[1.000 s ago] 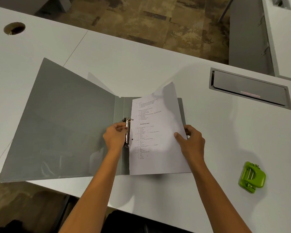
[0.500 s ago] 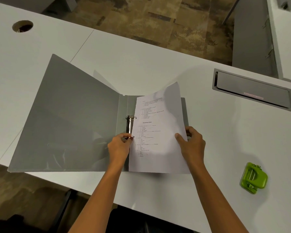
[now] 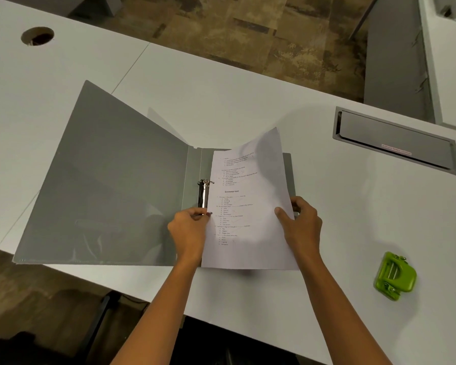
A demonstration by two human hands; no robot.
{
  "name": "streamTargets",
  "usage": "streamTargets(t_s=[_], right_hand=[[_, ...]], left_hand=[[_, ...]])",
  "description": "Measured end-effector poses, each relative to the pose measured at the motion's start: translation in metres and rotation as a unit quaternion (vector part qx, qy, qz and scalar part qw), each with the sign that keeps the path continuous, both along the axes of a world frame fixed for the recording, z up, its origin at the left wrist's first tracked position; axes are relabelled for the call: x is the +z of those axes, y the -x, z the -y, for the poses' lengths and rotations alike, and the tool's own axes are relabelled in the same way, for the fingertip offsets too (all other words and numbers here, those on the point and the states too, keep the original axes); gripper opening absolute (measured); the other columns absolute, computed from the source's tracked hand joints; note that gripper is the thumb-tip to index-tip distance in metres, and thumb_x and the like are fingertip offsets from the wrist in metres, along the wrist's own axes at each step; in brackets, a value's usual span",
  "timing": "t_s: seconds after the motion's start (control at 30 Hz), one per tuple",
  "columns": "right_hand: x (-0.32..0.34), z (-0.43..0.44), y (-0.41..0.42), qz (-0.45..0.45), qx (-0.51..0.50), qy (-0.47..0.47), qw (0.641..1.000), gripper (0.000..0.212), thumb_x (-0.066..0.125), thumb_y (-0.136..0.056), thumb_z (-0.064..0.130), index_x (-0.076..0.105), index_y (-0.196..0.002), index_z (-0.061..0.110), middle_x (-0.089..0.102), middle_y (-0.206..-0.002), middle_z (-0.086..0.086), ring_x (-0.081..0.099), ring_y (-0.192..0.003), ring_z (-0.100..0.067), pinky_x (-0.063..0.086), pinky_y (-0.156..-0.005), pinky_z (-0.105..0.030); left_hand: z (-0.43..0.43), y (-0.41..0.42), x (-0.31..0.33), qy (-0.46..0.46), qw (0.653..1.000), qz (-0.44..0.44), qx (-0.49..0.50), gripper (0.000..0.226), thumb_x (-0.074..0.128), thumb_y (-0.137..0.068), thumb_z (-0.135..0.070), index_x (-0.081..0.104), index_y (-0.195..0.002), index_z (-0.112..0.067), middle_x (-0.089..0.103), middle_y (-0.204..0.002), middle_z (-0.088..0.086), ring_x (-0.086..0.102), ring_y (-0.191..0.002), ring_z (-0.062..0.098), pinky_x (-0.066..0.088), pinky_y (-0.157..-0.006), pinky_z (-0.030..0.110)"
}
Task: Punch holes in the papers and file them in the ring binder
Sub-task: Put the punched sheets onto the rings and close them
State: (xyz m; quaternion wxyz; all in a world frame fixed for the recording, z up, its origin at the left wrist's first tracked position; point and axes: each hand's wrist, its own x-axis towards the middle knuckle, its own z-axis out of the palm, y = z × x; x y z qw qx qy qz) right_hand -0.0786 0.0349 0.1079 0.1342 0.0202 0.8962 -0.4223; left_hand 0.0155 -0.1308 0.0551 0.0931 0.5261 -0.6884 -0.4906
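Binder overhangs the worktop edge — right hand grips the paper; left hand, lower than before, pinches the lower ring.

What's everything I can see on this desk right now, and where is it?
ring binder: one, grey, open flat at desk centre
ring mechanism: one, silver, on the binder's spine
paper: at least one printed white sheet, over the binder's right half, top corner curling up
hole punch: one, lime green, on the desk at the right
cable hatch: one, grey, set into the desk, far right
cable hole: one, round, far left
desk: white
left hand: at the lower ring, on the paper's left edge
right hand: its grip on the paper's right edge
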Motion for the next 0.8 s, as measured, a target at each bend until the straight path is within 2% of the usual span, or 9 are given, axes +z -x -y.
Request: streamTargets(t_s=[0.1, 0.23, 0.3, 0.4, 0.57, 0.7, 0.8], right_hand=[[0.0, -0.001, 0.0, 0.002, 0.003, 0.0, 1.0, 0.034, 0.065, -0.087, 0.022, 0.057, -0.117, 0.009, 0.063, -0.118, -0.01, 0.055, -0.088, -0.016, 0.051, -0.087, -0.035], [0.0, 0.0, 0.0, 0.001, 0.005, 0.0, 1.0, 0.033, 0.065, -0.087, 0.022, 0.057, -0.117, 0.01, 0.064, -0.117, -0.009, 0.055, -0.088, -0.016, 0.05, -0.083, -0.031], [-0.001, 0.0, -0.001, -0.002, 0.007, 0.002, 1.0, 0.033, 0.065, -0.087, 0.021, 0.058, -0.117, 0.01, 0.064, -0.117, -0.008, 0.055, -0.087, -0.015, 0.046, -0.079, -0.027], [-0.001, 0.002, -0.002, -0.002, 0.01, 0.0, 1.0, 0.033, 0.065, -0.087, 0.022, 0.058, -0.117, 0.01, 0.064, -0.117, -0.008, 0.054, -0.087, -0.014, 0.047, -0.081, -0.028], [0.001, 0.004, -0.005, -0.008, 0.01, 0.003, 1.0, 0.033, 0.065, -0.087, 0.023, 0.058, -0.117, 0.011, 0.063, -0.118, -0.008, 0.054, -0.088, -0.014, 0.05, -0.087, -0.035], [0.001, 0.002, -0.003, -0.014, 0.016, 0.005, 1.0, 0.032, 0.065, -0.087, 0.021, 0.058, -0.116, 0.009, 0.064, -0.117, -0.009, 0.054, -0.088, -0.015, 0.049, -0.084, -0.031], [0.0, 0.002, -0.002, -0.012, 0.016, 0.002, 1.0, 0.033, 0.065, -0.087, 0.021, 0.058, -0.117, 0.009, 0.064, -0.118, -0.009, 0.054, -0.088, -0.015, 0.05, -0.085, -0.032]], left_hand=[[-0.003, -0.004, -0.003, 0.005, 1.0, 0.014, 0.003, 0.018, 0.069, -0.085, -0.018, 0.073, -0.099, -0.008, 0.072, -0.096, 0.007, 0.055, -0.062, 0.006, 0.044, -0.061, 0.013], [-0.004, -0.007, -0.007, -0.052, 0.998, 0.011, 0.029, 0.015, 0.068, -0.086, -0.023, 0.074, -0.091, -0.011, 0.072, -0.094, 0.009, 0.06, -0.066, 0.017, 0.054, -0.065, 0.03], [-0.004, -0.006, -0.009, -0.104, 0.992, -0.004, 0.066, 0.013, 0.071, -0.083, -0.028, 0.074, -0.085, -0.016, 0.072, -0.087, 0.004, 0.063, -0.069, 0.018, 0.054, -0.064, 0.03], [-0.004, -0.002, -0.011, -0.165, 0.978, -0.023, 0.125, 0.021, 0.074, -0.079, -0.03, 0.075, -0.093, -0.014, 0.068, -0.081, -0.005, 0.062, -0.078, 0.015, 0.05, -0.074, 0.028], [-0.004, -0.001, -0.014, -0.259, 0.946, -0.06, 0.183, 0.03, 0.076, -0.078, -0.019, 0.07, -0.104, -0.006, 0.068, -0.1, 0.004, 0.061, -0.094, 0.021, 0.046, -0.086, 0.028], [-0.002, -0.004, -0.012, -0.356, 0.912, -0.087, 0.183, 0.033, 0.072, -0.081, -0.014, 0.067, -0.112, -0.003, 0.068, -0.112, 0.014, 0.064, -0.105, 0.032, 0.05, -0.096, 0.045], [0.0, -0.006, -0.011, -0.389, 0.899, -0.101, 0.173, 0.034, 0.069, -0.084, -0.01, 0.064, -0.116, -0.001, 0.067, -0.115, 0.017, 0.064, -0.102, 0.032, 0.05, -0.095, 0.047]])
